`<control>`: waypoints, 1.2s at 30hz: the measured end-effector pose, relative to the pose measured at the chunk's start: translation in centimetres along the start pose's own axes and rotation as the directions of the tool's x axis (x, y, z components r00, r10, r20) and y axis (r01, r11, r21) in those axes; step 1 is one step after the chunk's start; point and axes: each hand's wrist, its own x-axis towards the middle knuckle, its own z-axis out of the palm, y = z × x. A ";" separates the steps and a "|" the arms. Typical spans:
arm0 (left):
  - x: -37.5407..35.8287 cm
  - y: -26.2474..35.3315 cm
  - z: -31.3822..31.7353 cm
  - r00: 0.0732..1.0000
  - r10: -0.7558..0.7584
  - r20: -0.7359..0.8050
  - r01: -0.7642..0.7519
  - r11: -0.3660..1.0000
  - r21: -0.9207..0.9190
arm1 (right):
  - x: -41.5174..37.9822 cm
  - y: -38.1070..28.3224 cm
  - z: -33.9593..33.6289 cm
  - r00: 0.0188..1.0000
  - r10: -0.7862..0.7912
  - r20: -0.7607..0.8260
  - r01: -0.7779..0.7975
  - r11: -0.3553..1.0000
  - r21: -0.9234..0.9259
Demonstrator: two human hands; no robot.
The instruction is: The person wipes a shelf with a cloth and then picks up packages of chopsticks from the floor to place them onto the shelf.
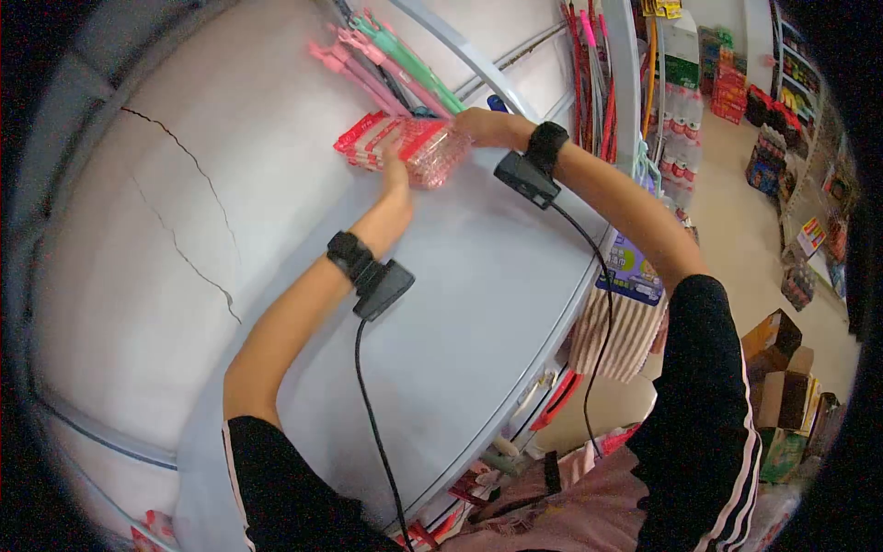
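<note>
A red-and-white packet in clear, shiny plastic (418,152) is held at the far end of the grey shelf (451,276). My left hand (395,191) grips its near side, thumb over the front, with the other fingers hidden. Around its right end closes my right hand (487,127), its fingertips partly hidden by the crinkled wrap. Just behind the packet lean pink and green long-handled items (391,64), whose kind I cannot make out. Black straps with small boxes and cables sit on both wrists.
A grey metal post (621,83) rises at the shelf's right corner, beside thin red and pink sticks (591,83). Striped cloths (612,340) hang off the front edge. Wrapped bottles (681,129) and open cardboard boxes (782,386) stand on the right. The white back panel (166,230) is cracked.
</note>
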 end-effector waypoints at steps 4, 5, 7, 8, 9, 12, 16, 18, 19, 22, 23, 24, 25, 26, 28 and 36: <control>-1.4 -0.3 -0.5 0.993 0.114 -0.018 -0.104 0.954 0.281 | -0.1 -0.8 0.3 0.940 0.333 -0.073 -0.274 0.867 0.416; -1.0 -1.0 -0.9 0.995 0.103 -0.018 -0.094 0.955 0.282 | 0.2 -0.5 0.8 0.922 0.369 -0.116 -0.330 0.907 0.260; 0.5 -2.1 -1.7 0.972 0.070 0.226 -0.113 0.977 0.180 | 0.3 -0.3 2.0 0.892 0.415 -0.179 -0.367 0.896 0.250; 0.2 -2.0 -1.3 0.971 0.071 0.227 -0.114 0.977 0.180 | 0.4 -0.5 2.0 0.858 0.450 -0.246 -0.397 0.887 0.236; -0.1 -2.0 -0.8 0.980 0.057 0.192 -0.101 0.969 0.227 | 0.5 -0.6 1.9 0.858 0.450 -0.248 -0.396 0.887 0.236; 0.0 -2.2 -0.9 0.987 0.058 0.150 -0.100 0.953 0.287 | 0.6 -0.9 1.8 0.794 0.586 -0.165 -0.500 0.782 0.372; 1.3 -3.0 -1.7 0.979 0.027 0.201 -0.081 0.960 0.268 | 0.4 -0.7 2.6 0.791 0.511 -0.337 -0.422 0.854 0.304; -0.1 -2.2 -0.6 0.980 0.042 0.194 -0.097 0.954 0.285 | 0.3 -1.3 2.4 0.804 0.479 -0.351 -0.415 0.876 0.244; -0.9 -1.5 0.1 0.981 0.062 0.185 -0.116 0.947 0.298 | 0.3 -1.4 2.0 0.805 0.478 -0.351 -0.413 0.877 0.247; -1.8 -0.1 0.7 0.969 -0.132 0.207 0.069 0.956 0.287 | 0.0 -1.6 1.5 0.803 0.546 -0.238 -0.455 0.820 0.347; -1.3 -0.3 0.4 0.970 -0.133 0.204 0.070 0.955 0.289 | -0.1 -1.2 1.5 0.825 0.522 -0.215 -0.435 0.831 0.347; -0.4 -0.6 0.1 0.969 -0.152 0.196 0.094 0.956 0.279 | 0.1 -0.5 1.8 0.846 0.497 -0.193 -0.414 0.841 0.347; 0.2 -1.0 -0.4 0.967 -0.171 0.188 0.116 0.956 0.269 | 0.3 -0.1 2.3 0.832 0.504 -0.232 -0.398 0.833 0.384; 0.2 -1.0 -0.5 0.967 -0.170 0.188 0.115 0.955 0.272 | 0.4 -0.3 2.3 0.831 0.504 -0.235 -0.397 0.833 0.385; 0.0 -0.7 -0.8 0.909 -0.142 0.393 0.019 0.954 0.299 | 0.3 -0.5 1.9 0.823 0.555 -0.118 -0.504 0.811 0.299; -7.0 4.2 -2.1 0.971 -0.232 0.050 0.183 0.866 0.466 | -4.7 -2.5 -2.9 0.867 0.460 -0.192 -0.313 0.802 0.509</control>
